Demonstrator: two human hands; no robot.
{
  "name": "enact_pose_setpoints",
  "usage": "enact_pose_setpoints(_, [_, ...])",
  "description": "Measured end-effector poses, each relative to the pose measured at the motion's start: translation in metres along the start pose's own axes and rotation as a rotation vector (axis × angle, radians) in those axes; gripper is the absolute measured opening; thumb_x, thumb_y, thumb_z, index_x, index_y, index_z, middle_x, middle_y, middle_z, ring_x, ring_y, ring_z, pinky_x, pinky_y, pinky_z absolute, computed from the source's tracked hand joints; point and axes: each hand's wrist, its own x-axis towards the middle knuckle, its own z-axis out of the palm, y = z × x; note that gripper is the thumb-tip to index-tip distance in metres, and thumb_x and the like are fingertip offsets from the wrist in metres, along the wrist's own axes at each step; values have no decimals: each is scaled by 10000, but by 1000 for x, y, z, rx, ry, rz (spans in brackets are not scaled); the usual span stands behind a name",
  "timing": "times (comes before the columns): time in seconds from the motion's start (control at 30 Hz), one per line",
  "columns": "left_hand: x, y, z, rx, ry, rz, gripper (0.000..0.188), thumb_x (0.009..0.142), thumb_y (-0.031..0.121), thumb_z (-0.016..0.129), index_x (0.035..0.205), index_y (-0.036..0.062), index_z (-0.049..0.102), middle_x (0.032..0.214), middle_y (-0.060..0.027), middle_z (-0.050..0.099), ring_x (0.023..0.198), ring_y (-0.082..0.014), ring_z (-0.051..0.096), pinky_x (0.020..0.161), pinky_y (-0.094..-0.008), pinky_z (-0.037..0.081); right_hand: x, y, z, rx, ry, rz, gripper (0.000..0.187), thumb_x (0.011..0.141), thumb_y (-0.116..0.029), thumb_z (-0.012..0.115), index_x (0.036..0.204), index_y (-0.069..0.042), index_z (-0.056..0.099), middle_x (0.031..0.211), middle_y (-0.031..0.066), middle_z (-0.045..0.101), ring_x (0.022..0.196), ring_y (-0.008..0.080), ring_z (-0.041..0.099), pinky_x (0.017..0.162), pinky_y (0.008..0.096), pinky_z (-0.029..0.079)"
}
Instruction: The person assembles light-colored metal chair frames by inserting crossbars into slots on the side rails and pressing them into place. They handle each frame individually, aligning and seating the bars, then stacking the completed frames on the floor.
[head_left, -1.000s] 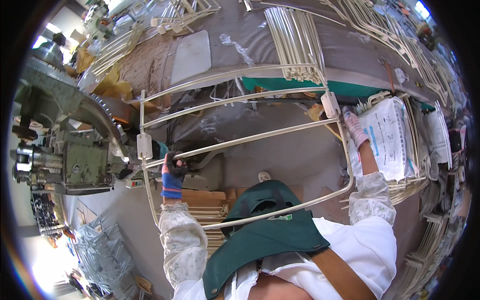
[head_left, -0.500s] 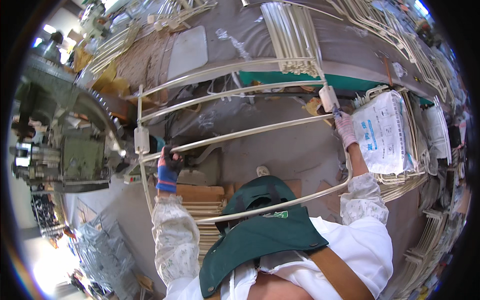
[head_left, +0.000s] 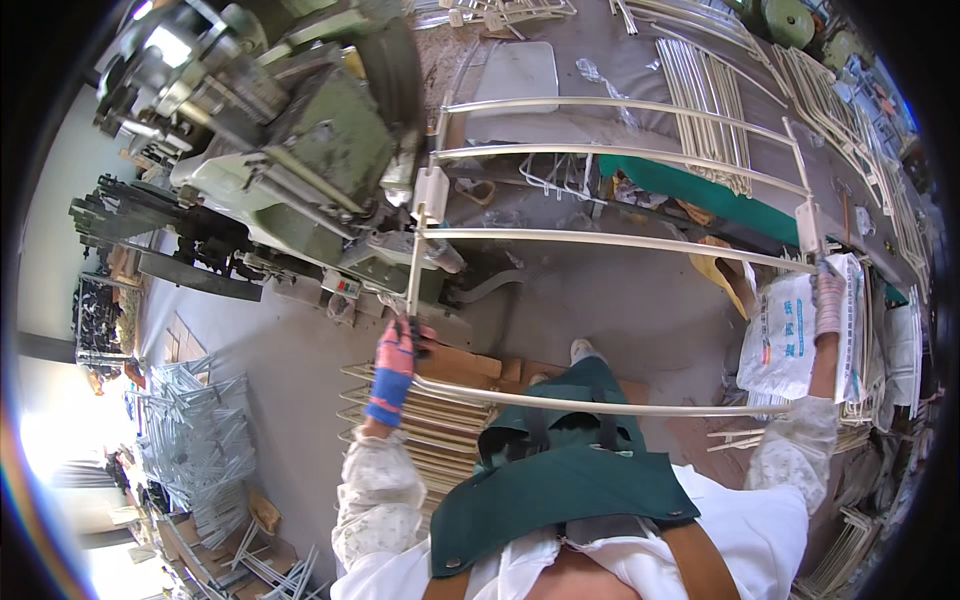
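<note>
A cream tubular metal frame [head_left: 620, 238] with several crossbars is held up in front of my body. My left hand [head_left: 395, 368], in a pink and blue glove, is closed around its left side tube, below a white joint block [head_left: 430, 196]. On the other side, my right hand [head_left: 828, 298] in a pale pink glove grips the right side tube just under a second white block [head_left: 810, 228]. The frame's curved near bar [head_left: 600, 407] crosses in front of my dark green apron [head_left: 560, 490].
A green machine [head_left: 330, 150] stands at left. Bundled tubes [head_left: 705, 110] lie on the covered table [head_left: 610, 120] ahead. Stacked frames [head_left: 450, 440] are low by my legs. A white printed sack [head_left: 775, 340] lies at right on more frames. Grey metal parts [head_left: 195, 430] are piled at lower left.
My view has swung left, bringing the machine closer. My left hand has shifted from the crossbar's end to lower on the side tube. The frame's tilt has changed; my right hand keeps its grip.
</note>
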Motion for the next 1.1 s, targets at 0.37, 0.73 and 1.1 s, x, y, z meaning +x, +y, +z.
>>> enact_pose_setpoints(0.37, [-23, -7, 11, -354, 6, -98, 498, 847, 517, 493, 602, 86, 444, 493, -20, 378, 370, -113, 348, 374, -250, 302, -10, -67, -30, -212, 88, 57, 270, 805, -401, 606, 786, -132, 593, 494, -55, 422, 335, 43, 308, 307, 224, 208])
enact_pose_setpoints(0.73, [-27, -4, 11, -161, 69, 40, 499, 880, 480, 453, 597, 69, 455, 485, -36, 429, 361, -109, 386, 371, -239, 316, -27, -70, -20, -141, 47, 77, 212, 806, -388, 603, 807, -179, 563, 479, -61, 410, 313, 44, 301, 289, 228, 224])
enact_pose_setpoints(1.1, [-32, -6, 17, -231, 59, 50, 449, 907, 428, 436, 633, 72, 450, 502, -20, 412, 373, -97, 372, 370, -232, 308, -17, -76, -8, -87, -47, 62, 221, 807, -374, 611, 779, -160, 566, 495, -65, 414, 322, 40, 298, 299, 213, 219])
